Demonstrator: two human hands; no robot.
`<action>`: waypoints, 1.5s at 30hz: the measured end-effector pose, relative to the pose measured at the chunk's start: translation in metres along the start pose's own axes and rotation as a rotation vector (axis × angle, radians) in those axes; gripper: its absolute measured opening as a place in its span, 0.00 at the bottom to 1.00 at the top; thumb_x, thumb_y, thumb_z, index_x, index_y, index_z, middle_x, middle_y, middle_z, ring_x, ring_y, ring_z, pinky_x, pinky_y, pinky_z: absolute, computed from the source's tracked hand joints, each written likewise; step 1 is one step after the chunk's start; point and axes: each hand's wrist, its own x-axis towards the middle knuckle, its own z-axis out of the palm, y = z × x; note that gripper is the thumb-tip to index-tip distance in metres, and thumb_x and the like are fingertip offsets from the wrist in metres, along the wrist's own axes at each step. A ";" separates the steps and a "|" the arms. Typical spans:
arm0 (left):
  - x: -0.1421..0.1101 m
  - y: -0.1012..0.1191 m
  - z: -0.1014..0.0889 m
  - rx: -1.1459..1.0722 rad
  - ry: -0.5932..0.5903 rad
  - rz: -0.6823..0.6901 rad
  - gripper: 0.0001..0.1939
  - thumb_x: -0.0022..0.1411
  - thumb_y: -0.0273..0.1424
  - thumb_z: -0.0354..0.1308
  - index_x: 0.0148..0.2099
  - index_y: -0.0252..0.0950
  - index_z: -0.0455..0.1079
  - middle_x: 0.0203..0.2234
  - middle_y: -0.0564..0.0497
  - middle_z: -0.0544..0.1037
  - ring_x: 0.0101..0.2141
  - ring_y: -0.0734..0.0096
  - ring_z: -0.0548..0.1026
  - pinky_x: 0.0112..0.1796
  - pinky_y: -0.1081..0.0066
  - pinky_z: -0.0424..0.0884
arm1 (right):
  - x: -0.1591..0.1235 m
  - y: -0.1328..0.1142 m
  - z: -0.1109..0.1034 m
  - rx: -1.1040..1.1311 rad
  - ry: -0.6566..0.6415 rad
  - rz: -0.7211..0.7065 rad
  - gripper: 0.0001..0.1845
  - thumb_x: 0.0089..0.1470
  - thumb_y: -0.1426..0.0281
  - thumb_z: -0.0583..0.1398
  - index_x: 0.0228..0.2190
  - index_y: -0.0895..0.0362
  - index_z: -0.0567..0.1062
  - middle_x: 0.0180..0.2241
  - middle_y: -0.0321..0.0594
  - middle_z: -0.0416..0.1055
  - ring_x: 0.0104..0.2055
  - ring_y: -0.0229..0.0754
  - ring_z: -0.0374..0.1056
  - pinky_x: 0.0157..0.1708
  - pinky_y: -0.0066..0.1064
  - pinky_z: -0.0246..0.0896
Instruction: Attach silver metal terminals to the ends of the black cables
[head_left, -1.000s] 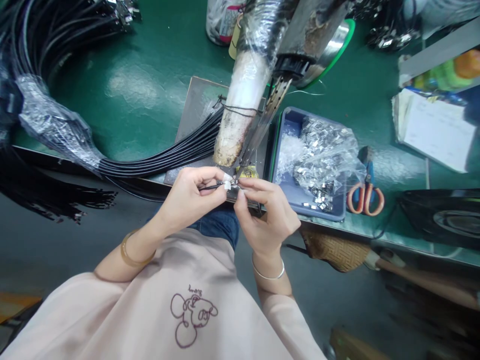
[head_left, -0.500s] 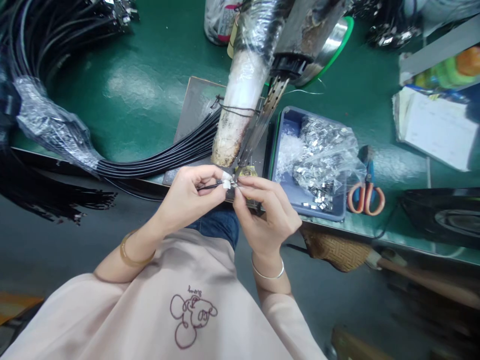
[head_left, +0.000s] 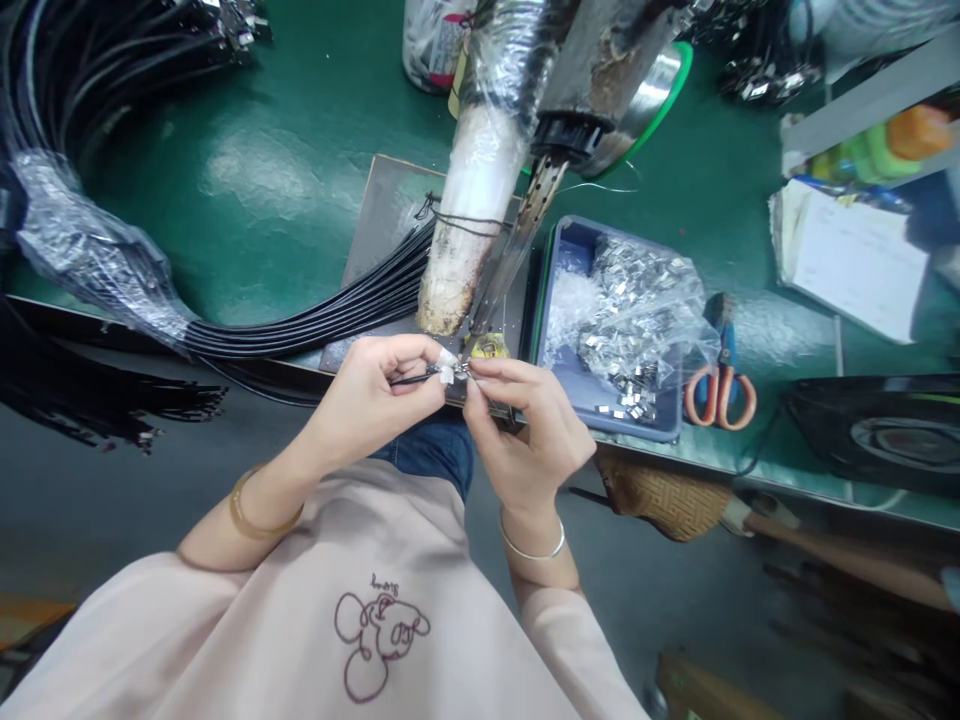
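Observation:
My left hand is closed in a pinch on a black cable, with white wraps on its fingertips. At the cable's end, between both hands, sits a small metal connector. My right hand is pinched closed right beside that connector; what its fingertips grip is too small to make out. Just above the fingers, the thin tip of a soldering iron points down at the connector. Left of the iron hangs a white, scorched tube, its upper part wrapped in film.
A bundle of black cables lies on a grey board. On the right stand a blue tray with bagged metal connectors, then orange-handled scissors and papers. Behind the iron is a green-rimmed spool.
The whole view has shifted slightly, so bench items appear a little further left. Both hands keep their pinches at the connector under the iron's tip, with hardly any movement.

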 end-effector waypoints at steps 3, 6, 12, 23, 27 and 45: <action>0.002 0.001 0.001 -0.002 0.005 -0.003 0.06 0.58 0.25 0.59 0.30 0.30 0.75 0.17 0.63 0.52 0.20 0.83 0.48 0.20 0.77 0.44 | 0.002 0.000 0.000 -0.017 -0.010 -0.010 0.11 0.58 0.81 0.66 0.35 0.52 0.74 0.38 0.37 0.83 0.39 0.38 0.81 0.41 0.29 0.78; 0.002 0.000 0.001 -0.005 0.007 -0.017 0.05 0.58 0.26 0.60 0.30 0.30 0.75 0.17 0.63 0.52 0.20 0.83 0.48 0.20 0.77 0.44 | 0.002 0.000 0.000 -0.013 -0.009 -0.014 0.11 0.58 0.81 0.66 0.35 0.53 0.74 0.38 0.38 0.83 0.39 0.37 0.81 0.41 0.29 0.78; 0.002 0.001 0.000 -0.022 0.015 -0.059 0.05 0.57 0.26 0.60 0.31 0.30 0.76 0.17 0.63 0.52 0.20 0.83 0.49 0.20 0.78 0.45 | 0.002 0.000 -0.001 -0.009 -0.029 0.008 0.12 0.58 0.81 0.67 0.36 0.52 0.75 0.40 0.37 0.83 0.41 0.38 0.81 0.43 0.30 0.78; 0.002 0.003 -0.002 -0.041 0.006 -0.104 0.04 0.55 0.26 0.61 0.31 0.31 0.76 0.17 0.62 0.54 0.20 0.83 0.49 0.21 0.77 0.45 | 0.006 -0.002 -0.003 -0.022 -0.051 -0.008 0.11 0.58 0.80 0.66 0.35 0.52 0.73 0.40 0.37 0.83 0.40 0.38 0.81 0.42 0.28 0.77; 0.002 -0.001 -0.003 -0.030 -0.002 -0.124 0.04 0.55 0.27 0.62 0.30 0.31 0.76 0.17 0.61 0.55 0.20 0.82 0.50 0.21 0.77 0.46 | 0.005 -0.001 -0.002 -0.020 -0.069 -0.031 0.12 0.58 0.81 0.65 0.35 0.52 0.72 0.39 0.37 0.83 0.39 0.38 0.81 0.41 0.28 0.77; -0.011 -0.003 -0.001 0.197 -0.016 0.102 0.06 0.64 0.28 0.60 0.33 0.33 0.74 0.22 0.55 0.73 0.23 0.79 0.65 0.26 0.77 0.61 | 0.001 0.002 -0.008 0.314 -0.095 0.260 0.08 0.63 0.78 0.63 0.36 0.53 0.74 0.36 0.33 0.80 0.39 0.36 0.79 0.38 0.27 0.76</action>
